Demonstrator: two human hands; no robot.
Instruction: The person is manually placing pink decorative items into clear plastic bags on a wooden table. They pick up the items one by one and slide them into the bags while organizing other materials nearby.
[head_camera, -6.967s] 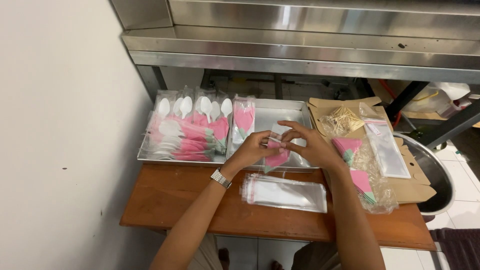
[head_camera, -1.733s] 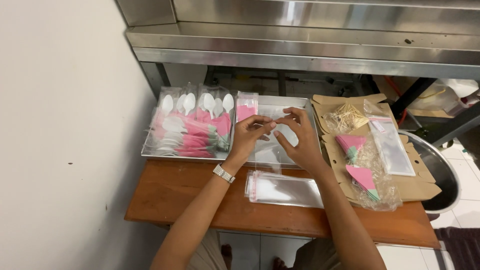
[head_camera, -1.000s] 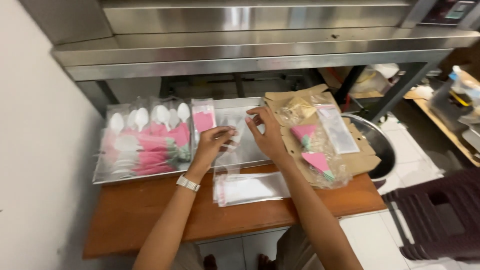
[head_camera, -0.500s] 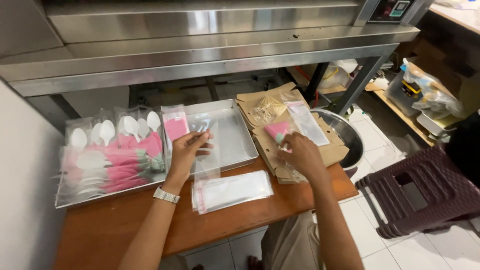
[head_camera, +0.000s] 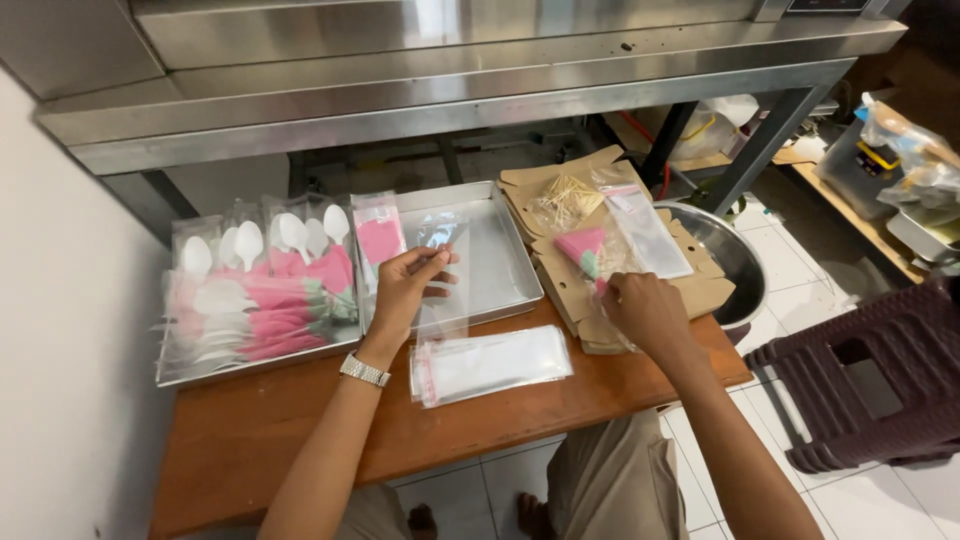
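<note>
Left hand (head_camera: 405, 290) pinches a clear, glossy plastic sleeve (head_camera: 443, 275); right hand (head_camera: 645, 310) grasps a pink folded napkin (head_camera: 585, 250) on brown cardboard (head_camera: 700, 290).

Tray (head_camera: 505, 290) between spoon packs (head_camera: 255, 295) and cardboard box (head_camera: 570, 285), bags (head_camera: 490, 365) in front

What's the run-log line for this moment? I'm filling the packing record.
left hand: holds clear sleeve | right hand: on pink napkins in cardboard box

A wooden table (head_camera: 250, 440) stands under a steel shelf (head_camera: 450, 70) on white floor tiles (head_camera: 880, 500).
</note>
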